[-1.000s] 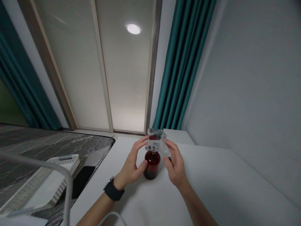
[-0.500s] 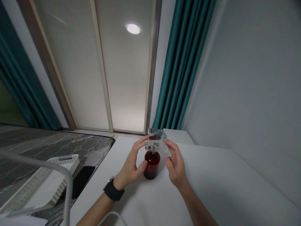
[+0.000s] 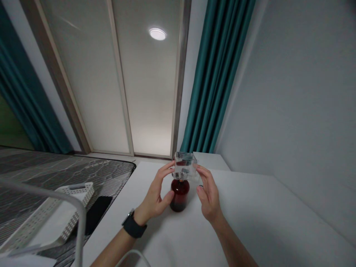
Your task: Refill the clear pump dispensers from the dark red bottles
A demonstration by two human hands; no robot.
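A dark red round bottle point(image 3: 179, 198) stands upright on the white table point(image 3: 250, 222). On its neck sits a clear cube-shaped box point(image 3: 185, 168). My left hand point(image 3: 154, 196) is on the left side, its fingertips on the box and its thumb against the bottle's body. A black watch point(image 3: 134, 225) is on that wrist. My right hand point(image 3: 208, 196) is on the right side, fingers held together and pressed to the box's right face. The box is caught between the two hands.
Left of the table lies a grey patterned mattress point(image 3: 55, 167) with a white perforated basket point(image 3: 69, 207) and a black phone point(image 3: 96, 217). A grey metal rail point(image 3: 41, 190) crosses the lower left. Teal curtains point(image 3: 217, 81) and a wall stand behind and to the right.
My right hand has drawn slightly closer to the clear box. The left hand, bottle and box stay where they were.
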